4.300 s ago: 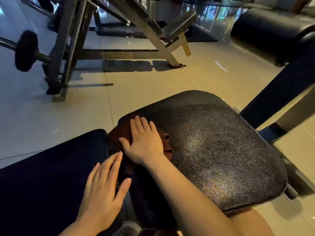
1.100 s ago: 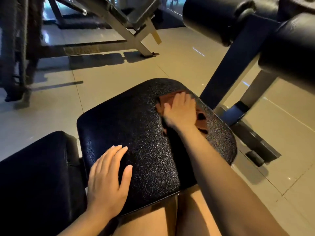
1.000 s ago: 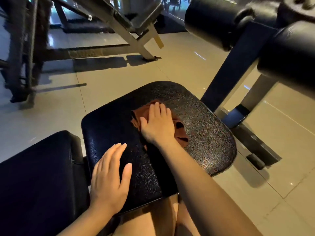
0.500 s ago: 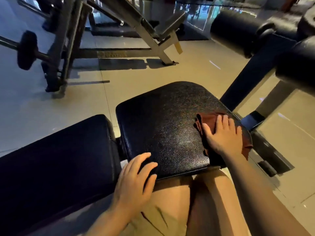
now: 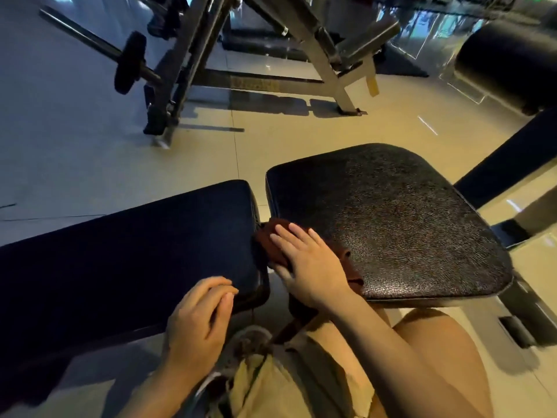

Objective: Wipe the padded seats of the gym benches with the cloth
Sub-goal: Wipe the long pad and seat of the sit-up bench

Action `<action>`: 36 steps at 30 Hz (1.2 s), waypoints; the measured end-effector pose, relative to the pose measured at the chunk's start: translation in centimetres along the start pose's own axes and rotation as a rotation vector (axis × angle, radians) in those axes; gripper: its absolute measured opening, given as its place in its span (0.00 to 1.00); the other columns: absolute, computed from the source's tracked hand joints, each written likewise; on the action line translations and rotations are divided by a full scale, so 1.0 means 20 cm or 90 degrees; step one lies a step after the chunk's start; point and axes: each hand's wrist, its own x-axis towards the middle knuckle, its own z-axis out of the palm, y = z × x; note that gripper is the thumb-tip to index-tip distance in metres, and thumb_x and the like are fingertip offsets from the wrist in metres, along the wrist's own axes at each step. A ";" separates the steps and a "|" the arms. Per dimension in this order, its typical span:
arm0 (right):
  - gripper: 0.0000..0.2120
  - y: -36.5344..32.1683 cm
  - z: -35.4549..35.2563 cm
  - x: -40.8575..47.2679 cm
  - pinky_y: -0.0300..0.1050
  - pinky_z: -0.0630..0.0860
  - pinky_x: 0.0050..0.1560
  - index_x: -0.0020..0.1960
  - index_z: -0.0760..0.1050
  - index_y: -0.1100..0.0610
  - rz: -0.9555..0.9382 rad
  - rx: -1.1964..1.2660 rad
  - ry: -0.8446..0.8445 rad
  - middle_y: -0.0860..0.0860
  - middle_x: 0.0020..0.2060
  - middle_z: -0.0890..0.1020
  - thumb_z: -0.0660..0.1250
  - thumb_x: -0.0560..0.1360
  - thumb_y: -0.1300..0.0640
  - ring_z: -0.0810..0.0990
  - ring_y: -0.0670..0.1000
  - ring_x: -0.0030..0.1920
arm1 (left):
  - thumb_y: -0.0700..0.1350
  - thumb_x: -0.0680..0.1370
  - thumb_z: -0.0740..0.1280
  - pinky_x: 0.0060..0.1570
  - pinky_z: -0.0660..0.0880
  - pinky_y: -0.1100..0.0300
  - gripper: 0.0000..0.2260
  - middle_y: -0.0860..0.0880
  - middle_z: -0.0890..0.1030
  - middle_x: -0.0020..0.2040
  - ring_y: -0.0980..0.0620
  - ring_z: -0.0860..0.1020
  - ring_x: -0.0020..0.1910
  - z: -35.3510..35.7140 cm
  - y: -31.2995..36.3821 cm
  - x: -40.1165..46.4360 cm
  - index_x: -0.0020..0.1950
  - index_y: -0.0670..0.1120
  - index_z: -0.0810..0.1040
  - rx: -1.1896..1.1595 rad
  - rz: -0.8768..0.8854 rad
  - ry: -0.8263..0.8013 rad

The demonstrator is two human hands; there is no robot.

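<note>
The right hand [image 5: 307, 263] lies flat, fingers spread wide, pressing the brown cloth [image 5: 272, 239] onto the near left corner of the textured black seat pad [image 5: 391, 218] (beside the gap to the long back pad [image 5: 126, 254]). The left hand [image 5: 199, 318], fingers loosely curled and holding nothing, rests on that back pad's near corner.

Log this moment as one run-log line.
right hand presses cloth at seat pad near edge | left hand on back pad

No text, label, brand or number is legible anywhere here.
</note>
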 end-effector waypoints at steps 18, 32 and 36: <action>0.32 0.09 0.03 -0.09 0.55 0.53 0.76 0.78 0.60 0.54 0.261 -0.039 0.069 0.52 0.77 0.61 0.44 0.80 0.38 0.58 0.54 0.77 | 0.56 0.79 0.54 0.69 0.57 0.47 0.20 0.51 0.72 0.69 0.56 0.65 0.68 0.25 0.08 0.26 0.71 0.54 0.65 0.031 0.077 -0.127; 0.34 0.66 -0.04 -0.52 0.54 0.51 0.75 0.78 0.59 0.53 0.442 -0.012 0.131 0.51 0.77 0.61 0.42 0.78 0.37 0.58 0.54 0.77 | 0.52 0.79 0.57 0.65 0.65 0.45 0.19 0.49 0.75 0.64 0.54 0.70 0.64 0.41 0.27 0.32 0.66 0.47 0.74 -0.047 0.150 -0.095; 0.25 1.03 -0.13 -0.70 0.61 0.68 0.64 0.64 0.65 0.56 0.614 0.083 0.201 0.58 0.64 0.71 0.48 0.78 0.38 0.71 0.59 0.62 | 0.53 0.79 0.56 0.68 0.62 0.43 0.19 0.48 0.76 0.64 0.52 0.67 0.68 0.53 0.35 0.38 0.65 0.48 0.75 -0.016 0.174 -0.104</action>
